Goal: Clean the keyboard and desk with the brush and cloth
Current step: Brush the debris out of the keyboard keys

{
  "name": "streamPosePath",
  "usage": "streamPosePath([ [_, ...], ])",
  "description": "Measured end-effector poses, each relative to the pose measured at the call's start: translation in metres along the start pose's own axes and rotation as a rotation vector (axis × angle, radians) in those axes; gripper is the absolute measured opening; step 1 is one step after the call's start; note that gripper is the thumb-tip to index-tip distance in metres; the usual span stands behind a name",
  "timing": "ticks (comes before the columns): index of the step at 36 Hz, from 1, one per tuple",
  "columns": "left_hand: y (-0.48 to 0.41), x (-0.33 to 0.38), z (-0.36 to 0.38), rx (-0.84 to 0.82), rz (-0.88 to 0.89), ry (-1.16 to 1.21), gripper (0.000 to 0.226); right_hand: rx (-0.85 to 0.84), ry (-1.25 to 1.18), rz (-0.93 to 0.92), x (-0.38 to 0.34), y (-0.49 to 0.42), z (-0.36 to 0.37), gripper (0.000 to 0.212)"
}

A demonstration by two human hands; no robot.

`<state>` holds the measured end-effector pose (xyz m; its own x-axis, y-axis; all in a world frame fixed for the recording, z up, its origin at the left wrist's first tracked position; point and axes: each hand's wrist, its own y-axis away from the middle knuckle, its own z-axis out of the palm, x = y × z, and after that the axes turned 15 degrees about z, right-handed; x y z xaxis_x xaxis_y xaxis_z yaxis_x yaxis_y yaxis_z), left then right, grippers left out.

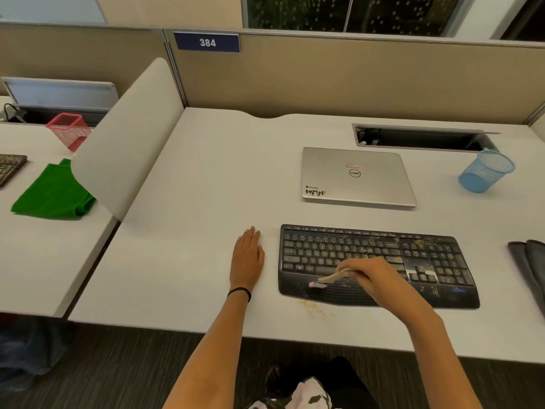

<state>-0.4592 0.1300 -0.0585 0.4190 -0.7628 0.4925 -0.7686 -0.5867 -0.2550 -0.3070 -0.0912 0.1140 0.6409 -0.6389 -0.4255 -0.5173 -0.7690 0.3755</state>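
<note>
On the white cubicle desk (206, 187) the keyboard (368, 249) lies crumb-strewn, worst at its right. Short strokes toward the near edge should serve best; the right hand (374, 276) grips the brush (330, 277), bristles on the palm rest left of its fingers, the left hand (247, 256) flat beside the keyboard

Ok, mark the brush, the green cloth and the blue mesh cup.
brush (328, 279), head view, wooden handle near the bristles.
green cloth (53, 193), head view, middle of the fabric.
blue mesh cup (485, 172), head view, its side wall.
</note>
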Motion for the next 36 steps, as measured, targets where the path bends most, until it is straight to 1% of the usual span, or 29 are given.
streamPosePath([
  [2,0.000,0.000,0.000,-0.002,-0.002,-0.001,0.044,0.038,-0.053,0.000,-0.001,0.003,-0.002,0.024],
  [4,0.000,0.000,0.000,-0.006,-0.001,-0.005,0.044,0.122,-0.092,-0.005,-0.002,0.003,-0.001,0.025],
  [7,0.000,0.000,0.000,-0.012,-0.005,-0.007,0.044,0.200,-0.071,-0.005,-0.006,-0.001,0.004,0.026],
  [9,0.000,0.000,0.000,-0.010,-0.007,-0.006,0.044,0.181,-0.039,0.003,-0.007,-0.004,0.008,0.027],
  [12,0.000,0.001,0.000,-0.011,-0.010,-0.006,0.044,0.089,0.125,0.040,-0.010,-0.003,0.011,0.030],
  [16,0.000,0.001,-0.001,-0.010,-0.013,-0.004,0.044,0.033,0.104,-0.004,-0.010,0.001,0.008,0.026],
  [18,0.000,0.001,0.000,-0.012,-0.015,-0.005,0.044,0.042,0.087,-0.003,-0.011,0.002,0.007,0.028],
  [22,0.001,0.001,-0.001,-0.013,-0.019,0.000,0.044,0.107,0.161,0.022,-0.016,0.002,0.007,0.033],
  [26,0.000,0.002,-0.002,-0.012,-0.018,0.003,0.044,0.032,0.180,0.002,-0.017,0.002,0.010,0.029],
  [29,0.000,0.003,-0.003,-0.009,-0.019,0.011,0.044,0.008,0.198,-0.023,-0.018,0.005,0.010,0.029],
  [31,0.001,0.003,-0.003,-0.008,-0.020,0.016,0.044,0.033,0.183,-0.026,-0.020,0.008,0.010,0.030],
  [34,0.001,0.003,-0.003,-0.007,-0.022,0.021,0.045,0.139,0.146,-0.045,-0.021,0.009,0.012,0.035],
  [36,0.001,0.003,-0.003,-0.010,-0.023,0.019,0.045,0.138,0.168,-0.049,-0.020,0.007,0.016,0.034],
])
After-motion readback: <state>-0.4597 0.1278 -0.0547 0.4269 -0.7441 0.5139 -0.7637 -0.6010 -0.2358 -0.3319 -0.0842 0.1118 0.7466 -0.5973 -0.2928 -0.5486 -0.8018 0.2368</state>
